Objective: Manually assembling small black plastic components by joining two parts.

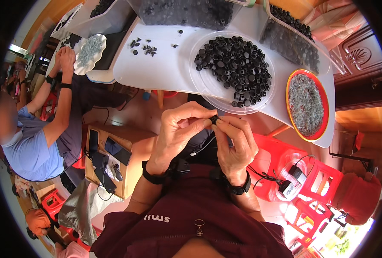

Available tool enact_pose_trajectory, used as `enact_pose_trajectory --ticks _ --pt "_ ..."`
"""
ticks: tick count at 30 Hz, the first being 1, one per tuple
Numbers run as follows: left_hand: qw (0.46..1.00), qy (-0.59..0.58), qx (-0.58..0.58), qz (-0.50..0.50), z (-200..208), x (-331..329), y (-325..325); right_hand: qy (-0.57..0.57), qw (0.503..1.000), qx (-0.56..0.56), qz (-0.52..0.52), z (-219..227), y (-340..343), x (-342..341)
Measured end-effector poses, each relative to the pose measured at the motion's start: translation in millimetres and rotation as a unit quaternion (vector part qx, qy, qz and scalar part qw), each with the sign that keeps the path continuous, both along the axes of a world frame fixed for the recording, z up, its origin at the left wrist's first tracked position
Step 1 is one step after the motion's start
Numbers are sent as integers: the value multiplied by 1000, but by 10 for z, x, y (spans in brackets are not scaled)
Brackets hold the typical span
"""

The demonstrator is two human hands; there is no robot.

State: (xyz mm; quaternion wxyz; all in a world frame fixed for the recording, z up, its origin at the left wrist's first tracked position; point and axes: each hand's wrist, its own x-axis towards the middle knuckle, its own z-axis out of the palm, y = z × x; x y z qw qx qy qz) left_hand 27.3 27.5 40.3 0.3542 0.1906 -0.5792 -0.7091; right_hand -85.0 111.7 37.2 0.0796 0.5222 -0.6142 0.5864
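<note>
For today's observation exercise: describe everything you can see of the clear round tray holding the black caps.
The clear round tray looks like thin transparent plastic, shallow, with a raised rim. It lies flat on the white table, its near edge overhanging slightly. A heap of small black round caps fills its right side; the left is bare. No hand touches it.

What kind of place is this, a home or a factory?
Probably a small home workshop for hand assembly. A white table holds a clear tray of black caps and a red-rimmed plate of small metal springs, and another person works beside on low red stools.
</note>
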Motion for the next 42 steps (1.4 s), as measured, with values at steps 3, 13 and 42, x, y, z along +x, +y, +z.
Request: enact_pose_trajectory --ticks 3,13,42 --pt "999 -5 43 -17 30 17 -20 -4 999 33 19 85 23 -28" --pt "991 12 136 -10 -112 13 -99 -129 969 140 156 192 -18 -222" --pt "996 -29 83 16 -278 -193 57 -91 957 224 159 43 -199 -352"
